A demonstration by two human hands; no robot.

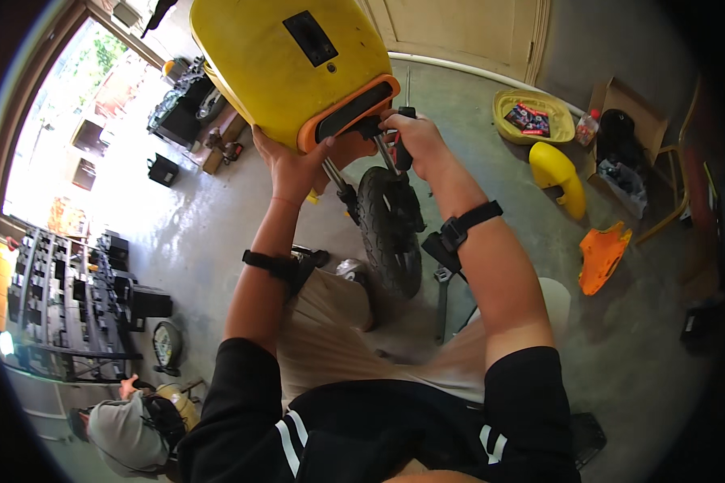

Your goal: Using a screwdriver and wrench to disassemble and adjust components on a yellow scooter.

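Note:
A yellow body panel [258, 64] with an orange-rimmed slot [310, 137] fills the upper middle, above the silver fork tubes [335, 176] and black tyre [387, 241] of a small vehicle. My left hand [290, 161] grips the panel's lower left edge, thumb beside the orange rim. At the top of the right fork tube, my right hand [419, 141] is closed on a black-and-red object [403, 154], perhaps a tool; its exact shape is partly hidden. An adjustable wrench [442, 306] lies on the floor below the wheel.
A yellow tub [499, 121], yellow part [572, 193], orange part [600, 258], cardboard box [644, 121] and metal-framed chair [667, 205] are at right. A rack [64, 306] of black parts and a crouching person [129, 427] are at left, with more parts [177, 113] behind.

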